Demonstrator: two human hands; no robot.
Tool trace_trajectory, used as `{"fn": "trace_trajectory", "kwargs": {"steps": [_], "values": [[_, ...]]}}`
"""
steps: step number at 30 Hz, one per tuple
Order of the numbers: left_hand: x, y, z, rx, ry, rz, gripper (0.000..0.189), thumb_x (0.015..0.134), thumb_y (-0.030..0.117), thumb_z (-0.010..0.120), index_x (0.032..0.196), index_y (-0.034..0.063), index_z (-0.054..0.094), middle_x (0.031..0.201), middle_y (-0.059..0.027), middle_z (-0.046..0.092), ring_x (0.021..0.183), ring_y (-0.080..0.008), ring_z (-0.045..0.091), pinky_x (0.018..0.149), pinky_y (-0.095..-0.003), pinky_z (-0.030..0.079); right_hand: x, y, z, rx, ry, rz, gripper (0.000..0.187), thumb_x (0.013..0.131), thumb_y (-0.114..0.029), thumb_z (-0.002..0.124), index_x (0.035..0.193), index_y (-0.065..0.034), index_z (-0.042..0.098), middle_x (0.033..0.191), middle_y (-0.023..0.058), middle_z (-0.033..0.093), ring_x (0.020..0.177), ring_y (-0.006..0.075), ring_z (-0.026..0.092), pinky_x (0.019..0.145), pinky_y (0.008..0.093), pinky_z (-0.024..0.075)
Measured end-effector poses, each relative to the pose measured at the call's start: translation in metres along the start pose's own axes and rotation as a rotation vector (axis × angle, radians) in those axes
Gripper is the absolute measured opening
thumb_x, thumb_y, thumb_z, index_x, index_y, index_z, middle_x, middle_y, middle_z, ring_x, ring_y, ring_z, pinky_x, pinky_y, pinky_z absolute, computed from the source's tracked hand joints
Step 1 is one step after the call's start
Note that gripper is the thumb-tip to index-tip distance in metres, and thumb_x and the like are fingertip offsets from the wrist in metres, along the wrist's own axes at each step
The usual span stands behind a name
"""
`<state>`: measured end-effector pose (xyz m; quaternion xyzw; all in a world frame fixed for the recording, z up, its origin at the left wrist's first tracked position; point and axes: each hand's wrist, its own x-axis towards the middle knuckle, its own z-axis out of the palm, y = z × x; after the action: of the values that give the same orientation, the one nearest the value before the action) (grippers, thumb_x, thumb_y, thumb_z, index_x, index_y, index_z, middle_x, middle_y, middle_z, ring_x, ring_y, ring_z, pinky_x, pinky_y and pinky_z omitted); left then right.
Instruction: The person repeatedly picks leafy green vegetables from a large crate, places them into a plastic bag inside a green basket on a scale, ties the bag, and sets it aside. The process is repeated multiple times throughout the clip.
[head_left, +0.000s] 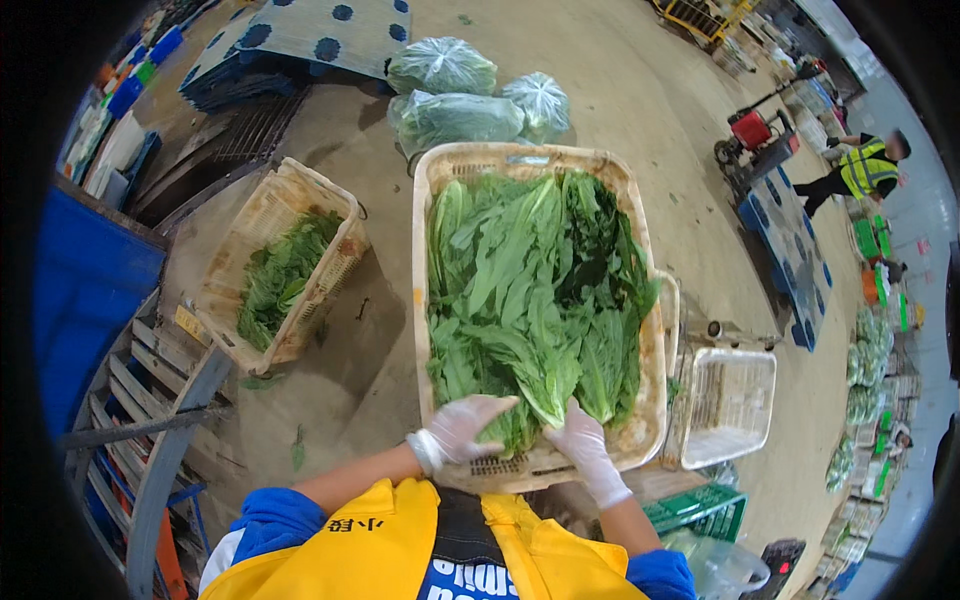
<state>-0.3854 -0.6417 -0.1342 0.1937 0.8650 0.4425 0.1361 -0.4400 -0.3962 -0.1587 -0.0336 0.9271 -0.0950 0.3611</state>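
Note:
A dirty white plastic crate (646, 367) in front of me is filled with long-leaf green lettuce (517, 262). The heads lie with pale stem ends towards me, and darker leaves show at the right. My right hand (589, 448), in a thin translucent glove, grips the pale base of one lettuce head (550, 382) at the crate's near side. Also gloved, my left hand (461, 431) reaches over the near-left part of the crate. Its thumb and fingers are spread beside the lettuce there, and it holds nothing that I can see.
A second crate (217, 300) with loose greens stands left. Clear bags of vegetables (457, 124) lie beyond the full crate. At right are a white basket (727, 405), a green crate (701, 510) and a person in a hi-vis vest (862, 169) by a pallet (787, 255) and a red pallet truck (750, 131).

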Motion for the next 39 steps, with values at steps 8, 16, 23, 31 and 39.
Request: {"fn": "trace_trajectory", "kwargs": {"steps": [8,16,23,31,39], "values": [[0.101,0.051,-0.014,0.217,0.16,0.181,0.092,0.066,0.043,0.077,0.143,0.0164,0.034,0.129,-0.0057,0.054,0.117,-0.0223,0.054,0.114,-0.0507,0.011,-0.041,-0.035,-0.213,-0.191,-0.315,-0.459,0.061,0.081,-0.054,0.053,0.101,0.0028,0.058,0.075,0.0248,0.063,0.075,0.039,0.064,0.068,0.0464,0.0493],[0.074,0.036,-0.069,-0.656,0.6,-0.141,0.064,0.057,0.029,0.081,0.112,0.0038,0.059,0.105,-0.0135,0.064,0.099,-0.0235,0.061,0.093,-0.0378,0.045,0.164,-0.062,-0.258,0.4,0.001,-0.741,0.058,0.083,-0.046,0.062,0.119,-0.0007,0.059,0.116,0.0165,0.062,0.103,0.0225,0.059,0.091,0.0327,0.0458],[0.004,0.033,-0.075,-1.304,0.9,-0.195,0.102,0.056,0.028,0.088,0.139,0.005,0.032,0.128,-0.0123,0.05,0.118,-0.0254,0.051,0.103,-0.04,0.04,0.373,-0.062,-0.226,0.013,0.466,-0.002,0.099,0.063,-0.063,0.072,0.133,-0.0006,0.041,0.136,0.0239,0.044,0.128,0.036,0.04,0.1,0.0435,0.0389],[0.014,0.024,-0.07,-0.857,0.77,-0.337,0.077,0.055,0.02,0.084,0.122,-0.0007,0.051,0.114,-0.0099,0.059,0.105,-0.0196,0.057,0.094,-0.0337,0.044,0.313,-0.04,-0.242,0.272,0.556,-0.301,0.072,0.063,-0.046,0.081,0.112,-0.0004,0.056,0.106,0.0203,0.064,0.099,0.033,0.062,0.084,0.0391,0.0485],[0.07,0.042,-0.098,-0.237,0.597,0.087,0.062,0.055,0.027,0.081,0.109,0.0062,0.058,0.107,-0.0131,0.06,0.096,-0.0305,0.058,0.084,-0.0391,0.046,0.108,-0.008,-0.26,0.95,0.769,-0.723,0.081,0.057,-0.024,0.088,0.125,-0.0022,0.049,0.115,0.009,0.056,0.104,0.0225,0.056,0.091,0.0358,0.0493]]}}
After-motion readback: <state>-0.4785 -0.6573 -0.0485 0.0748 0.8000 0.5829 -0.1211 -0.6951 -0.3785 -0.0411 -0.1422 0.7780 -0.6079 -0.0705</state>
